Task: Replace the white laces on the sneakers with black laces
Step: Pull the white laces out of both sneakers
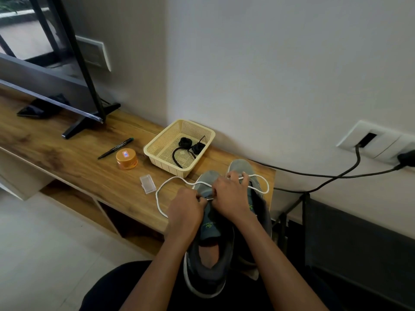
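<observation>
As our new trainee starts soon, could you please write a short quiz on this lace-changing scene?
1. True or false: the black laces lie in the cream basket.
2. Which lies just behind the orange jar? A. a black marker pen B. scissors C. a spoon
3. Fill in: the left hand and right hand both grip a lace at the grey sneaker; its colour is ____.

Key: 1. true; 2. A; 3. white
</observation>
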{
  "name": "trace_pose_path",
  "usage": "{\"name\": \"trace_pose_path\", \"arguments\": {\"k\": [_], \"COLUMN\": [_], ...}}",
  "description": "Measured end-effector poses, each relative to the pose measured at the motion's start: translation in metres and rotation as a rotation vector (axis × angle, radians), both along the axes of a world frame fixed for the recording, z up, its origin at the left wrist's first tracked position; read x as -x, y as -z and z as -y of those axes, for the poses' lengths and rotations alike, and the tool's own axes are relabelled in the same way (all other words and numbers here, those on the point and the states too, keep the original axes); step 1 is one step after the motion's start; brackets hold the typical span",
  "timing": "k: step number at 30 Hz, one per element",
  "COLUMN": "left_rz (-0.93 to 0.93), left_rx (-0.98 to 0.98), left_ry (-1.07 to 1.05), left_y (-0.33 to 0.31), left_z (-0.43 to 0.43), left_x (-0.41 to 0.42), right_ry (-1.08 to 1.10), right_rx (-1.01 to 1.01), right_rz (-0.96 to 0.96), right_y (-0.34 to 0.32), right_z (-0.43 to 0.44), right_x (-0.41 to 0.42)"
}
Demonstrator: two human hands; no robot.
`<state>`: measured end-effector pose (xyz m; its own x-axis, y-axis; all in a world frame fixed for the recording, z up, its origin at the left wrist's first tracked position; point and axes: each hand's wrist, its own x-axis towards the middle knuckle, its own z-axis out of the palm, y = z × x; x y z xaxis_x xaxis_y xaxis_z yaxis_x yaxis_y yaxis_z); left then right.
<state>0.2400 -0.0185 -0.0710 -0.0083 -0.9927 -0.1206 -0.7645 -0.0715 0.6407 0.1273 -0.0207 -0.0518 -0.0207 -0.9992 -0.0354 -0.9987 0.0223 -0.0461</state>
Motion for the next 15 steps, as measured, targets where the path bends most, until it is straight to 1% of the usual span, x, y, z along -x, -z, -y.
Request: {"name": "trace_pose_path", "arguments": {"k": [3, 7, 11, 15], "left_rz": [-0.01, -0.044, -0.05, -0.031], "left_rx": [0.002, -0.006, -0.033, -0.012], "left_ry": [0.003, 0.011, 0.016, 0.001], "left_y": [0.0021, 0.0014, -0.0015, -0.004], "left_z": [0.0017, 0.0042, 0.0069, 0.0058], "left_x": [-0.0008, -0.0009, 0.0, 0.0042], "right_ry": [0.044, 0.114, 0.102, 0.083], "right_rx": [0.001, 0.082, 0.018, 0.041], "right_rz": [0.065, 0.141, 0.02, -0.004], "right_y": [-0.003, -0.0041, -0.0012, 0.0024], "right_z": [0.0011, 0.0048, 0.0067, 0.0073], "right_x": [0.0017, 0.0078, 0.0071, 0.0046]}}
